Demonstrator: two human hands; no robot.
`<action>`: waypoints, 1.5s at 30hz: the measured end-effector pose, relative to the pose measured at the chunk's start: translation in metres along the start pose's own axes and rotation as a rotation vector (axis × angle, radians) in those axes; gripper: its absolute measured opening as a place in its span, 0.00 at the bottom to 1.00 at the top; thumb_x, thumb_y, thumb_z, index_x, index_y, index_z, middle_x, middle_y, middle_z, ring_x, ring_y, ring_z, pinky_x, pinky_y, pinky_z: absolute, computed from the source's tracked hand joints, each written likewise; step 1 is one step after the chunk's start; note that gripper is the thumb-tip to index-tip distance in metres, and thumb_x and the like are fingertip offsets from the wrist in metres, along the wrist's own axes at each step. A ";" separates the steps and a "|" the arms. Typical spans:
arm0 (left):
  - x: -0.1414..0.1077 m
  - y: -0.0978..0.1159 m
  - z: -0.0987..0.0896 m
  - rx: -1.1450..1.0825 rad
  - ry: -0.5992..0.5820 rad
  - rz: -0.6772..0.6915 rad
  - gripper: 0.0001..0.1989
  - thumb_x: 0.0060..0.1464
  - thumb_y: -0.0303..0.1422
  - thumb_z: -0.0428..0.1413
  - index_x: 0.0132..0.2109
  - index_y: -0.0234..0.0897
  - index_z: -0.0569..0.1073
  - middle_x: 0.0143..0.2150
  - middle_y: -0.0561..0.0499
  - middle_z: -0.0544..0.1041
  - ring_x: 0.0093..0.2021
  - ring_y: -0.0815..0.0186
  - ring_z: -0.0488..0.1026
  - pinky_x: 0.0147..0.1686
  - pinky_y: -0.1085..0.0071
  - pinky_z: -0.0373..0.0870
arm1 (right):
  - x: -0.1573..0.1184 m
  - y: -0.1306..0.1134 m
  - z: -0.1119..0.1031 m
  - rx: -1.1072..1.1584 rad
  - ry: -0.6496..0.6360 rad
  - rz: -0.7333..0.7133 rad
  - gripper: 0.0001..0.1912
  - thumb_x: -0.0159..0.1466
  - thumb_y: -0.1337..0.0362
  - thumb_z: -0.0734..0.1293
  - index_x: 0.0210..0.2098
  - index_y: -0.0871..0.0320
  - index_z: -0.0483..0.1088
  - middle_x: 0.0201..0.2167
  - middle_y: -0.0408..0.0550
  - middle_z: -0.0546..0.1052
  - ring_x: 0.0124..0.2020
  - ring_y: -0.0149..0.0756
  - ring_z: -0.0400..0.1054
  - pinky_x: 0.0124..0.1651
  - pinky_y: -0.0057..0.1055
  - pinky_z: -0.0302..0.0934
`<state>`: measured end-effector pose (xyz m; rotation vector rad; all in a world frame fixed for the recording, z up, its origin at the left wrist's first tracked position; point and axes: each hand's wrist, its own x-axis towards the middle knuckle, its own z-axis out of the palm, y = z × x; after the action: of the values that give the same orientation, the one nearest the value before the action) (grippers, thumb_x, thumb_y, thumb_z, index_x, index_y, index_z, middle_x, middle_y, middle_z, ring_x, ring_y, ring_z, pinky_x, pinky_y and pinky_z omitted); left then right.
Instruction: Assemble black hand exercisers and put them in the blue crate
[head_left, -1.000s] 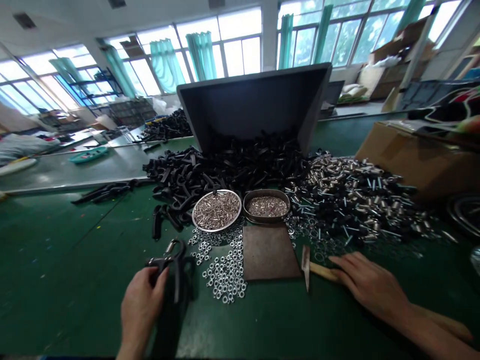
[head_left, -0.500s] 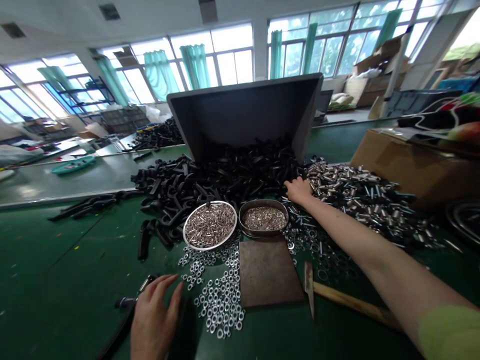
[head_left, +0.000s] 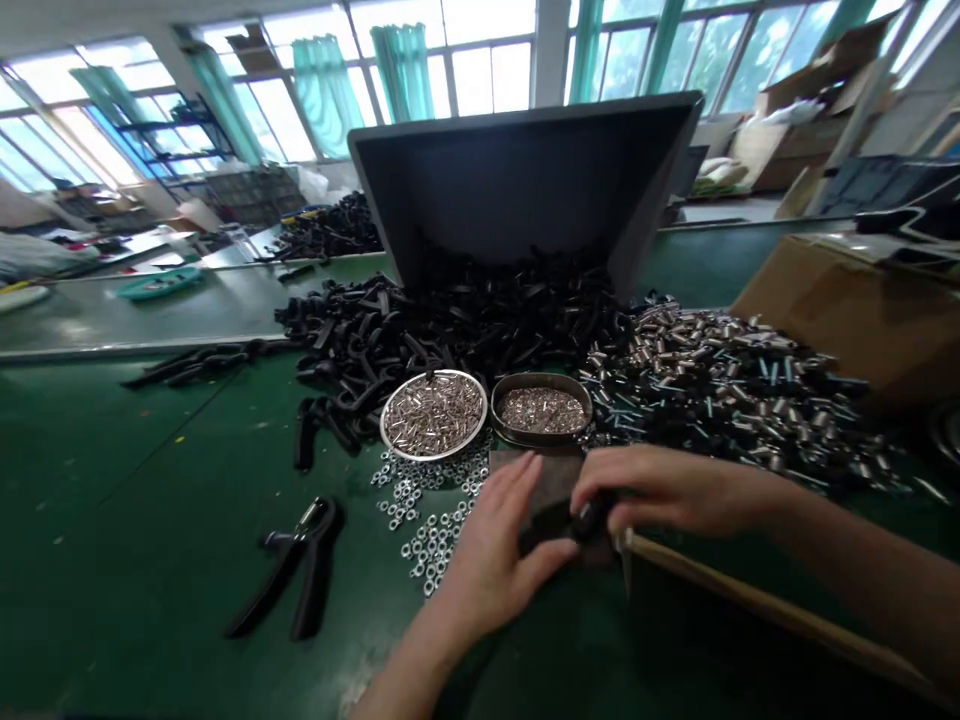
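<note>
While the right hand [head_left: 660,488] is closed with its fingers around a small black part [head_left: 589,519] above the square plate [head_left: 556,474], the left hand [head_left: 495,550] has thumb and fingers apart over the plate's left side; whether it touches the part, I cannot tell. Just behind the plate stands an oval tin [head_left: 544,437]. To its right lies a hammer [head_left: 701,577], and well to its left, a two-legged black piece [head_left: 321,580].

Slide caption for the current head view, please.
Right hand grips a black part at the brown plate, left hand close by, hammer alongside.
</note>
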<state>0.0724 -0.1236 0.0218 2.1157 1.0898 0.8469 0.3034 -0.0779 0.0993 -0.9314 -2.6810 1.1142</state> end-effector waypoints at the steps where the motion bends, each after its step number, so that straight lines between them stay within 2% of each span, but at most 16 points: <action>1: 0.001 0.007 0.003 -0.110 -0.094 0.004 0.31 0.52 0.34 0.56 0.62 0.39 0.59 0.60 0.43 0.66 0.59 0.56 0.62 0.57 0.58 0.59 | -0.001 -0.007 0.008 0.090 -0.077 -0.059 0.13 0.63 0.61 0.63 0.46 0.55 0.72 0.44 0.48 0.75 0.46 0.35 0.68 0.48 0.30 0.61; 3: -0.001 0.014 0.009 -0.329 -0.263 -0.054 0.24 0.53 0.31 0.54 0.57 0.39 0.65 0.51 0.46 0.73 0.49 0.59 0.70 0.49 0.64 0.66 | -0.002 -0.001 0.012 0.187 -0.110 -0.062 0.14 0.64 0.60 0.62 0.47 0.55 0.72 0.43 0.48 0.75 0.45 0.36 0.69 0.47 0.31 0.61; 5: -0.007 0.011 0.012 -0.468 -0.305 -0.176 0.14 0.53 0.30 0.53 0.48 0.37 0.72 0.41 0.49 0.76 0.39 0.63 0.72 0.39 0.69 0.67 | 0.003 0.031 0.005 0.141 0.012 0.074 0.15 0.63 0.58 0.62 0.46 0.55 0.73 0.40 0.48 0.77 0.41 0.37 0.70 0.42 0.32 0.62; 8: -0.018 -0.007 0.007 -0.473 -0.086 -0.340 0.09 0.51 0.29 0.54 0.40 0.35 0.73 0.36 0.50 0.74 0.36 0.64 0.70 0.35 0.72 0.65 | 0.018 0.102 -0.011 -0.211 0.553 0.444 0.09 0.60 0.61 0.64 0.34 0.56 0.76 0.31 0.50 0.77 0.33 0.39 0.71 0.36 0.34 0.60; 11: -0.031 -0.034 -0.012 -0.265 0.228 -0.479 0.08 0.51 0.28 0.52 0.39 0.35 0.71 0.36 0.50 0.73 0.38 0.64 0.68 0.38 0.71 0.63 | 0.032 0.161 -0.016 -0.326 0.694 0.614 0.08 0.57 0.66 0.65 0.23 0.59 0.72 0.24 0.57 0.74 0.34 0.47 0.70 0.36 0.40 0.56; 14: -0.043 -0.062 -0.038 0.091 0.426 -0.633 0.05 0.50 0.27 0.52 0.36 0.35 0.70 0.34 0.50 0.72 0.36 0.64 0.68 0.37 0.70 0.63 | 0.039 0.193 -0.011 -0.352 0.686 0.768 0.10 0.53 0.68 0.69 0.17 0.56 0.68 0.20 0.55 0.70 0.35 0.52 0.69 0.36 0.44 0.54; 16: -0.052 -0.078 -0.051 0.322 0.430 -0.703 0.04 0.49 0.26 0.53 0.34 0.34 0.70 0.35 0.48 0.73 0.37 0.62 0.70 0.38 0.70 0.63 | 0.041 0.203 -0.006 -0.337 0.697 0.817 0.10 0.51 0.68 0.71 0.17 0.55 0.67 0.19 0.53 0.68 0.37 0.54 0.69 0.37 0.47 0.54; 19: -0.061 -0.092 -0.057 0.561 0.321 -0.765 0.04 0.49 0.25 0.52 0.33 0.35 0.70 0.36 0.46 0.74 0.39 0.61 0.71 0.39 0.70 0.63 | 0.042 0.208 0.000 -0.310 0.726 0.811 0.09 0.50 0.68 0.71 0.17 0.55 0.67 0.19 0.51 0.67 0.38 0.55 0.68 0.39 0.50 0.54; 22: -0.066 -0.094 -0.052 0.659 0.244 -0.796 0.06 0.50 0.24 0.52 0.35 0.36 0.71 0.39 0.46 0.74 0.40 0.60 0.72 0.37 0.70 0.63 | 0.037 0.204 0.005 -0.320 0.776 0.779 0.06 0.52 0.68 0.69 0.22 0.55 0.67 0.22 0.52 0.69 0.38 0.55 0.68 0.41 0.51 0.55; 25: -0.068 -0.093 -0.050 0.702 0.218 -0.819 0.09 0.51 0.25 0.51 0.40 0.38 0.71 0.43 0.46 0.74 0.41 0.59 0.72 0.34 0.69 0.63 | 0.030 0.191 0.006 -0.305 0.885 0.644 0.02 0.55 0.67 0.66 0.29 0.54 0.69 0.28 0.53 0.72 0.40 0.52 0.68 0.43 0.49 0.57; 29: -0.067 -0.090 -0.056 0.657 0.211 -0.777 0.10 0.50 0.23 0.50 0.40 0.36 0.71 0.41 0.44 0.76 0.41 0.58 0.73 0.37 0.69 0.64 | 0.017 0.151 0.011 0.060 1.034 0.494 0.08 0.53 0.64 0.68 0.34 0.55 0.71 0.34 0.51 0.74 0.35 0.43 0.69 0.43 0.45 0.60; 31: -0.064 -0.083 -0.054 0.539 0.276 -0.733 0.11 0.49 0.22 0.50 0.39 0.36 0.72 0.37 0.46 0.77 0.40 0.59 0.73 0.38 0.69 0.64 | 0.012 0.118 0.024 0.350 0.994 0.443 0.13 0.51 0.61 0.70 0.37 0.55 0.72 0.34 0.48 0.75 0.33 0.39 0.69 0.42 0.42 0.63; 34: -0.056 -0.059 -0.037 0.097 0.373 -0.670 0.13 0.46 0.24 0.54 0.41 0.37 0.74 0.35 0.50 0.78 0.38 0.62 0.73 0.39 0.71 0.65 | 0.009 0.061 0.059 0.629 0.796 0.376 0.16 0.51 0.58 0.72 0.38 0.56 0.72 0.35 0.47 0.76 0.34 0.36 0.70 0.39 0.35 0.64; 38: -0.046 -0.018 0.001 -0.536 0.281 -0.649 0.14 0.42 0.33 0.62 0.39 0.36 0.77 0.32 0.52 0.77 0.34 0.65 0.72 0.36 0.73 0.65 | 0.012 0.004 0.112 0.854 0.561 0.305 0.13 0.52 0.59 0.71 0.34 0.58 0.72 0.30 0.45 0.75 0.28 0.32 0.69 0.33 0.31 0.64; 41: -0.044 0.000 0.019 -0.730 0.213 -0.644 0.14 0.39 0.33 0.64 0.38 0.35 0.78 0.30 0.52 0.76 0.32 0.67 0.71 0.35 0.74 0.65 | 0.014 -0.013 0.133 0.941 0.556 0.248 0.10 0.52 0.60 0.71 0.32 0.58 0.71 0.29 0.43 0.74 0.28 0.31 0.68 0.34 0.30 0.64; 45: -0.046 0.003 0.023 -0.749 0.112 -0.610 0.11 0.41 0.31 0.63 0.36 0.34 0.78 0.29 0.52 0.77 0.30 0.68 0.70 0.34 0.74 0.64 | 0.014 -0.013 0.139 1.008 0.568 0.261 0.10 0.52 0.62 0.71 0.32 0.57 0.71 0.28 0.42 0.74 0.27 0.29 0.67 0.34 0.30 0.63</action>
<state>0.0701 -0.1692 -0.0015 1.0525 1.1432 0.8818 0.2433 -0.1620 0.0051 -1.1183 -1.2937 1.6498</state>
